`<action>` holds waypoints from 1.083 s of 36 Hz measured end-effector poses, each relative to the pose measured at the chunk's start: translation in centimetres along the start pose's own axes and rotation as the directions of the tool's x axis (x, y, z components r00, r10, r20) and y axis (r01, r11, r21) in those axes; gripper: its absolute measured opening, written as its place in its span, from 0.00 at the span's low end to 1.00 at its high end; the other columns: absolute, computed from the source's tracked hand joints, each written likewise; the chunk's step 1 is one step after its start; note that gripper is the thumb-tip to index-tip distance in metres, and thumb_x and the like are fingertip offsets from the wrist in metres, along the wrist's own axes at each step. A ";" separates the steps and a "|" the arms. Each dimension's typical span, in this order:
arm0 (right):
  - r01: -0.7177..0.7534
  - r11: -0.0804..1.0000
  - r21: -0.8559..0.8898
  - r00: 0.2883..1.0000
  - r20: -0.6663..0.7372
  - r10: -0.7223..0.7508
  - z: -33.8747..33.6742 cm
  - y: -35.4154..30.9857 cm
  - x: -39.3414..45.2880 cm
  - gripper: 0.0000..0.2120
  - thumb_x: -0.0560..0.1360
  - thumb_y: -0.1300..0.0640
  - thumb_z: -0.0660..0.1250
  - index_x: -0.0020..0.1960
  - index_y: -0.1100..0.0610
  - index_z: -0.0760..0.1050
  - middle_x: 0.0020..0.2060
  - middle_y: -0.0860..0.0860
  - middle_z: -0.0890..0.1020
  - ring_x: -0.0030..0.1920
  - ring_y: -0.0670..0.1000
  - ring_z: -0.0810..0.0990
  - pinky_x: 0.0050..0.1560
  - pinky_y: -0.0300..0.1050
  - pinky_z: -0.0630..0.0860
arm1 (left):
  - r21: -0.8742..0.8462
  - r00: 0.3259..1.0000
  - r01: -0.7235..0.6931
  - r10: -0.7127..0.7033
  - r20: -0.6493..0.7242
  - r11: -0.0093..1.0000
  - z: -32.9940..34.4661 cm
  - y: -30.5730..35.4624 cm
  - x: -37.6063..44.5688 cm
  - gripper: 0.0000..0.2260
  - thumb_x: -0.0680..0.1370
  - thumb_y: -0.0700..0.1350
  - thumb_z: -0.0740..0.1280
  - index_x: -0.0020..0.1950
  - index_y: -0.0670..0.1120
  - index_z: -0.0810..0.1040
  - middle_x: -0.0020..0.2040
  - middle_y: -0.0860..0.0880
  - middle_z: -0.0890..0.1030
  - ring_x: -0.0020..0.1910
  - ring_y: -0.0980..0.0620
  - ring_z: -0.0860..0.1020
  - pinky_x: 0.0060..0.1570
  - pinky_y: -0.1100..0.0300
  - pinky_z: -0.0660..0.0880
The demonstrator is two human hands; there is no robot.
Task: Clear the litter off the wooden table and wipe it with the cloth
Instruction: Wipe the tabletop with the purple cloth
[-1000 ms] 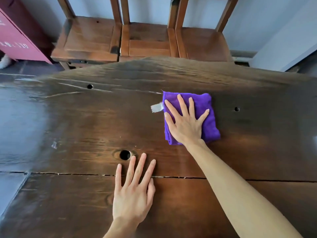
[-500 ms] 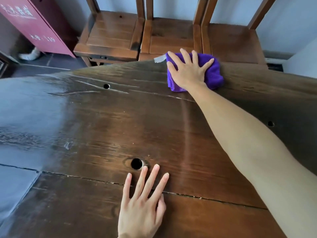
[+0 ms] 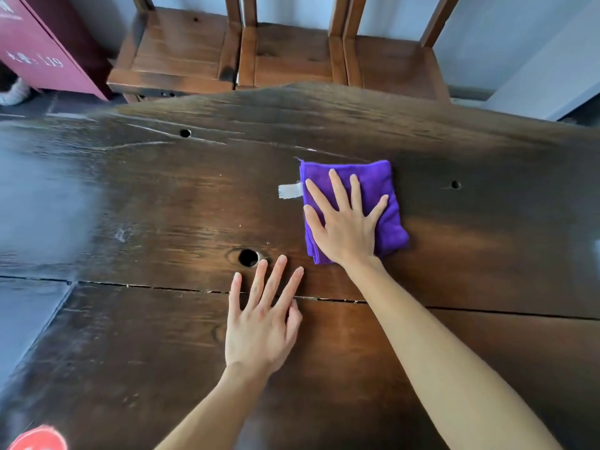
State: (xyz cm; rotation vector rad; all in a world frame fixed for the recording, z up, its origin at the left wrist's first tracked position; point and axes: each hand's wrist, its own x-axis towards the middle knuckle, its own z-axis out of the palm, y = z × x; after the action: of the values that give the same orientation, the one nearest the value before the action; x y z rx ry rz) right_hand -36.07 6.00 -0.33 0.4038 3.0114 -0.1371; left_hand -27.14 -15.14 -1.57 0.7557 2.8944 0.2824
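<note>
Currently wiping: the right hand (image 3: 345, 228) is pressing flat on the folded purple cloth (image 3: 386, 203), fingers spread and straight, nothing curled round it.
Cloth position: it is lying on the wooden table (image 3: 162, 203) under the right palm, its white tag (image 3: 290, 191) sticking out just beside the index finger side.
Left hand: the left hand (image 3: 261, 323) is resting flat on the table nearer the body than the right hand, fingers straight and slightly apart, holding nothing, its fingertips just beside a round hole (image 3: 248, 257).
Litter: none is showing on the wood around either hand, so the clearing part is probably finished.
Doing it well: keeping the whole palm over the cloth should stop it bunching; overlapping passes along the grain, with even pressure, ought to cover the board. The seam (image 3: 168, 288) running under the left fingers and the holes may be catching dirt, so slowing there seems wise.
Hard to make out: the pale smear (image 3: 120, 235) far beyond the left hand's little-finger side could be a scratch or residue; I cannot tell.
Cut off: a red shape (image 3: 37, 438) at the bottom corner is blurred and unidentifiable, and the table's side edges are running out of view.
</note>
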 end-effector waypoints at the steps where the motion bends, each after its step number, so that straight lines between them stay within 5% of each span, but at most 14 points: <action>1: -0.010 1.000 0.000 1.000 0.005 0.010 0.2 0.0 -1.7 0.27 0.82 0.34 0.42 0.80 0.35 0.50 0.82 0.48 0.54 0.82 0.60 0.50 0.69 0.83 0.46 | -0.002 1.000 -0.001 0.001 0.001 1.000 0.0 0.0 -0.1 0.25 0.83 0.55 0.53 0.82 0.59 0.60 0.83 0.53 0.58 0.83 0.48 0.56 0.79 0.39 0.53; 18: -0.167 0.986 -0.003 0.979 0.118 0.166 1.9 -2.3 -23.4 0.29 0.82 0.35 0.47 0.81 0.40 0.54 0.82 0.51 0.57 0.81 0.62 0.54 0.68 0.82 0.48 | -0.037 0.999 -0.002 0.004 0.053 0.999 -0.5 -0.5 -0.3 0.25 0.85 0.56 0.46 0.83 0.60 0.55 0.84 0.56 0.52 0.83 0.51 0.50 0.80 0.43 0.44; 24: -0.188 0.981 0.050 0.956 0.237 0.171 1.2 -3.2 -27.9 0.27 0.82 0.35 0.50 0.80 0.38 0.56 0.81 0.50 0.59 0.81 0.62 0.56 0.68 0.84 0.47 | -0.235 0.996 0.080 -0.065 0.067 0.969 -2.0 0.9 -1.4 0.27 0.82 0.54 0.46 0.81 0.52 0.66 0.83 0.54 0.57 0.83 0.52 0.53 0.80 0.45 0.45; 28: -0.307 0.909 0.282 0.937 0.256 0.237 -2.0 -2.7 -28.0 0.27 0.81 0.33 0.39 0.77 0.33 0.60 0.80 0.39 0.59 0.82 0.49 0.52 0.75 0.74 0.47 | -0.495 0.978 0.188 -0.209 0.014 0.849 -3.4 2.2 -3.7 0.16 0.82 0.39 0.59 0.69 0.43 0.78 0.81 0.47 0.65 0.76 0.47 0.68 0.77 0.48 0.62; 30: -0.390 0.784 0.483 0.921 0.200 0.334 -4.0 -1.7 -28.0 0.29 0.81 0.33 0.43 0.72 0.38 0.72 0.73 0.37 0.71 0.77 0.44 0.64 0.76 0.59 0.62 | -0.595 0.968 0.227 -0.244 0.054 0.771 -4.7 3.1 -5.2 0.14 0.82 0.35 0.62 0.65 0.43 0.80 0.77 0.49 0.71 0.73 0.49 0.71 0.71 0.57 0.66; 32: -0.457 0.615 0.642 0.867 0.167 0.470 -5.9 -0.1 -27.9 0.22 0.82 0.38 0.54 0.65 0.45 0.80 0.63 0.38 0.80 0.65 0.43 0.77 0.61 0.38 0.73 | -0.644 0.951 0.292 -0.285 0.119 0.707 -5.7 4.1 -6.6 0.12 0.81 0.35 0.63 0.61 0.43 0.81 0.67 0.49 0.79 0.66 0.49 0.76 0.64 0.66 0.67; 34: -0.554 0.481 0.680 0.786 0.238 0.570 -7.0 1.9 -27.6 0.16 0.82 0.45 0.62 0.62 0.51 0.82 0.56 0.43 0.84 0.54 0.42 0.80 0.49 0.29 0.71 | -0.672 0.919 0.383 -0.338 0.205 0.633 -6.2 5.2 -7.6 0.10 0.81 0.36 0.63 0.59 0.42 0.82 0.59 0.49 0.80 0.57 0.49 0.79 0.54 0.74 0.67; 36: -0.591 0.458 0.664 0.753 0.251 0.608 -7.5 3.8 -27.6 0.13 0.82 0.50 0.64 0.60 0.54 0.82 0.54 0.47 0.85 0.50 0.42 0.79 0.43 0.25 0.67 | -0.676 0.866 0.489 -0.400 0.301 0.551 -6.5 6.0 -8.1 0.10 0.82 0.38 0.64 0.60 0.42 0.82 0.57 0.48 0.81 0.55 0.51 0.79 0.51 0.73 0.67; 39: -0.658 0.426 0.620 0.703 0.305 0.642 -7.5 5.7 -27.4 0.13 0.82 0.51 0.65 0.63 0.56 0.79 0.55 0.49 0.83 0.53 0.47 0.79 0.46 0.33 0.69 | -0.644 0.744 0.656 -0.482 0.462 0.394 -6.7 7.2 -8.3 0.10 0.83 0.44 0.65 0.61 0.42 0.80 0.52 0.50 0.82 0.56 0.48 0.80 0.55 0.59 0.72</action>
State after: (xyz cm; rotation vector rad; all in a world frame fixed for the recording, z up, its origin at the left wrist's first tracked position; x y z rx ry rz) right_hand -8.91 5.15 9.70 1.5835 2.3768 -1.2041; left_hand -17.77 -14.11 7.17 -0.3778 2.2247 1.1779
